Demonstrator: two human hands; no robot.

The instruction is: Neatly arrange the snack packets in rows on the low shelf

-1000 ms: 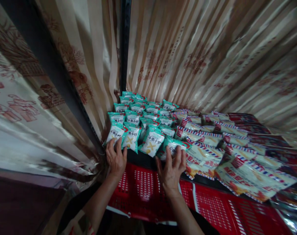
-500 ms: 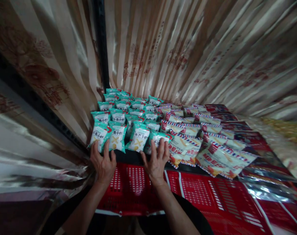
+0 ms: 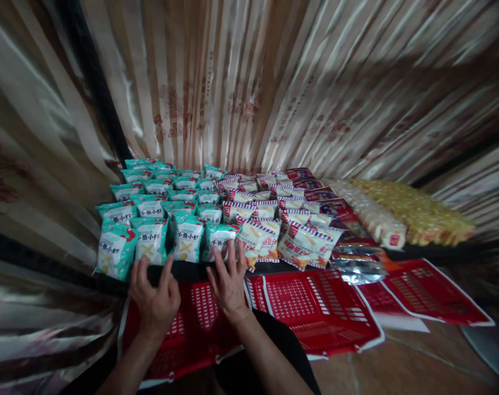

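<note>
Rows of green-and-white snack bags (image 3: 150, 243) stand upright on a dark shelf, several deep. My left hand (image 3: 155, 296) is in front of the second front bag, fingers apart and nothing held. Its fingertips are just below the bag's lower edge; whether they touch it I cannot tell. My right hand (image 3: 231, 280) has its spread fingers at the front of the fourth bag (image 3: 220, 239), at its lower right. Between the two hands stands the third front bag (image 3: 188, 237).
White snack bags with striped edges (image 3: 310, 242) fill the shelf to the right, then dark red packs (image 3: 348, 214), clear-wrapped rolls (image 3: 393, 236) and yellow packs (image 3: 422, 219). Red baskets (image 3: 310, 312) stand below the shelf front. A patterned curtain (image 3: 241, 82) hangs behind; a dark post (image 3: 96, 82) rises at left.
The view has swung right, so the shelf goods sit farther left. My left hand has drawn down off the first two green bags. My right hand stays by the fourth bag.
</note>
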